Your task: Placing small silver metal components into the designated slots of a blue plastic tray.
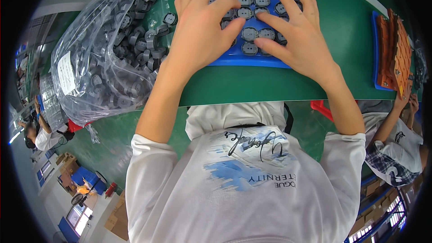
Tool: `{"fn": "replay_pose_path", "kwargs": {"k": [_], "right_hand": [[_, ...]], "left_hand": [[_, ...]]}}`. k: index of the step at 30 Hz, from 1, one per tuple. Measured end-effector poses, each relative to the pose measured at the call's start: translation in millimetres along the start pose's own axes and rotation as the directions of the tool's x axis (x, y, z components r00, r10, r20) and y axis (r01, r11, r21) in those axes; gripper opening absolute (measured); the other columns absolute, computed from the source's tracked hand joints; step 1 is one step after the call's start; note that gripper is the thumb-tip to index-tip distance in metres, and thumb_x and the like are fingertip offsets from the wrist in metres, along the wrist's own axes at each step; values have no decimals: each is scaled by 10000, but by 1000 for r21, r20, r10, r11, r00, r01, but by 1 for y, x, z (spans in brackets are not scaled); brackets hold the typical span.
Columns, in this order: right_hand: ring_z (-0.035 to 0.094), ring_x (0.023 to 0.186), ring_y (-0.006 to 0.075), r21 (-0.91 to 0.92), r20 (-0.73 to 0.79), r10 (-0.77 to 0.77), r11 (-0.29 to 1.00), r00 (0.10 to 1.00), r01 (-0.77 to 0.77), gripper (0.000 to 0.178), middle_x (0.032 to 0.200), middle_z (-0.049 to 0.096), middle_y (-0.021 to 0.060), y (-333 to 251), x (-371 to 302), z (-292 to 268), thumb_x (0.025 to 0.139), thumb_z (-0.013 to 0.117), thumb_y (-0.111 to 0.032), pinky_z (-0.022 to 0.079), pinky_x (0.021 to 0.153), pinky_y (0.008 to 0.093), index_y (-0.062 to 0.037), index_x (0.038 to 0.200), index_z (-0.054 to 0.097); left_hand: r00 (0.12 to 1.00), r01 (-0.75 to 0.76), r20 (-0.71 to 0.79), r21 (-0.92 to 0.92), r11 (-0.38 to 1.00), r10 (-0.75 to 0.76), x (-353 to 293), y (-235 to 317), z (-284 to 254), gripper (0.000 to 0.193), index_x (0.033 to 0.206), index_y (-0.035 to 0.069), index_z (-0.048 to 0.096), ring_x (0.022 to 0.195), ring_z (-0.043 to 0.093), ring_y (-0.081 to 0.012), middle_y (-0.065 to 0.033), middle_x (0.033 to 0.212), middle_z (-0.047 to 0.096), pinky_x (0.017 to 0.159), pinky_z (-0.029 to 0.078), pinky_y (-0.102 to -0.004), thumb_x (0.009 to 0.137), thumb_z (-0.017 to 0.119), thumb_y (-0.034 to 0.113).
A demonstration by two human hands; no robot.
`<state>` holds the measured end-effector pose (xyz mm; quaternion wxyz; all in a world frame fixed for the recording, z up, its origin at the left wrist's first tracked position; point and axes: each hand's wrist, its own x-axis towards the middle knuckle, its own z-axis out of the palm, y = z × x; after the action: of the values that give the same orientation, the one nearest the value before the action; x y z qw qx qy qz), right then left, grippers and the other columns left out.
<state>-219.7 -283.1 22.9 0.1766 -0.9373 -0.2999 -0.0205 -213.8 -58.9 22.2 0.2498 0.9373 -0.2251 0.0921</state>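
Observation:
A blue plastic tray [279, 61] lies on the green table and holds rows of small dark grey rounded plastic parts [250, 33]. My left hand [198, 27] reaches over its left side, fingers apart, with the thumb and index fingertips close to the parts. Over the right side is my right hand [300, 29], its fingers spread and the fingertips on or just above the parts. Nothing shows held in either hand. Some parts are hidden beneath my hands.
A clear plastic bag [85, 69] full of loose grey parts lies left on the green table [252, 83]; a few parts [170, 18] sit by its mouth. At the right, a co-worker's hand [403, 96] is at orange-brown slabs [402, 54] beside another blue tray [375, 49].

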Motion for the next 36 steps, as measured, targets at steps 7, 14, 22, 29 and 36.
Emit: {"fn": "replay_pose_path", "kwargs": {"k": [7,14,22,29,36], "right_hand": [[321,1385,544,134,-760,-371,714,533,687,462,1528,394,308,38,25,59,856,771,-390,221,1171,658,-53,1170,736],[270,1488,427,-7,-60,-106,994,993,105,344,1624,378,122,9,-27,-2,839,785,-310,184,1214,622,-149,1142,772],[258,1495,418,-40,-61,-74,997,995,72,389,1638,356,92,13,-22,14,850,784,-361,155,1228,623,-175,1191,761],[267,1489,418,-4,-85,-124,992,989,125,382,1631,368,101,18,-15,14,857,782,-340,181,1227,592,-188,1206,755],[319,1394,549,156,-94,166,976,982,-150,451,1521,406,316,10,3,-14,874,756,-351,239,1185,608,-45,1203,720]], "left_hand": [[978,-207,0,-89,974,208,-19,1,7,260,1021,139,799,1457,297,-499,-163,1560,449,1154,269,-617,788,814,254],[984,-177,4,-15,984,177,-34,-8,10,272,1005,136,803,1448,296,-502,-156,1552,454,1144,282,-611,762,834,253],[972,10,234,-88,996,10,-9,-8,14,263,1035,74,801,1466,247,-549,-243,1572,415,1148,242,-638,845,775,254],[591,-713,-561,-27,701,580,-5,-62,75,272,1043,71,789,1464,258,-546,-256,1567,411,1154,247,-624,843,776,254],[552,-743,-666,-121,658,501,-8,-67,72,404,1156,95,720,1475,259,-518,-255,1563,382,1166,256,-601,776,818,188]]}}
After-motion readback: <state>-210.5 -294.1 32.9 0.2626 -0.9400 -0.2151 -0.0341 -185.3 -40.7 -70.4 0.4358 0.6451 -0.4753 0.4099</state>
